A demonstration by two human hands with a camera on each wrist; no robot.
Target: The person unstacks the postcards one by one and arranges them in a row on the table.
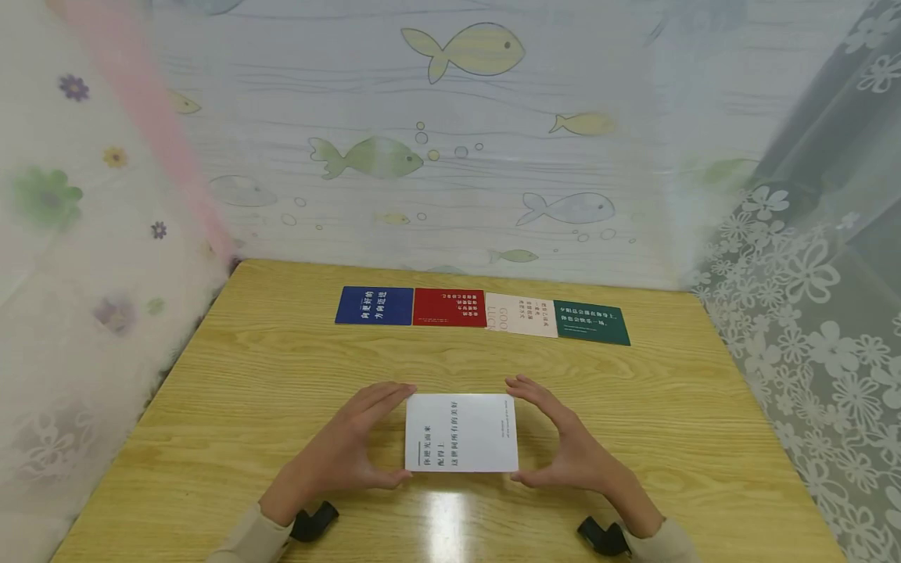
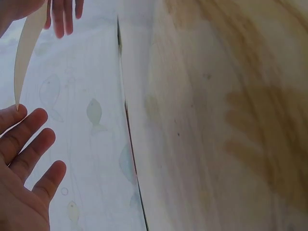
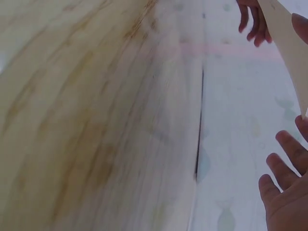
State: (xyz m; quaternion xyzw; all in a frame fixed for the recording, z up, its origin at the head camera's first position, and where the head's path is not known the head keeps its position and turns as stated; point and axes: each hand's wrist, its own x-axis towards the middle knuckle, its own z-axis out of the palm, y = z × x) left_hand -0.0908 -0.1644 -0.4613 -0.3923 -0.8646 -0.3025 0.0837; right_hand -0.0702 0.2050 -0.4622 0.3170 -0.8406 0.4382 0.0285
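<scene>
A white card (image 1: pixel 464 434) with printed dark characters is held above the table's near half, its long side running left to right. My left hand (image 1: pixel 352 442) pinches its left edge, thumb at the near corner and index fingertip at the far one. On the opposite edge my right hand (image 1: pixel 573 446) grips in the same way. Both wrist views catch the card (image 2: pixel 28 53) from its side, bowed slightly. The other fingers of the left hand (image 2: pixel 26 163) and the right hand (image 3: pixel 288 183) fan out away from it.
Along the far side of the wooden table (image 1: pixel 281 375) lies a row of cards: a blue card (image 1: pixel 352 305), a red card (image 1: pixel 429 306), a pale pink card (image 1: pixel 517 305) and a green card (image 1: pixel 591 332). A fish-patterned curtain (image 1: pixel 281 94) hangs behind, with flowered curtains at both sides.
</scene>
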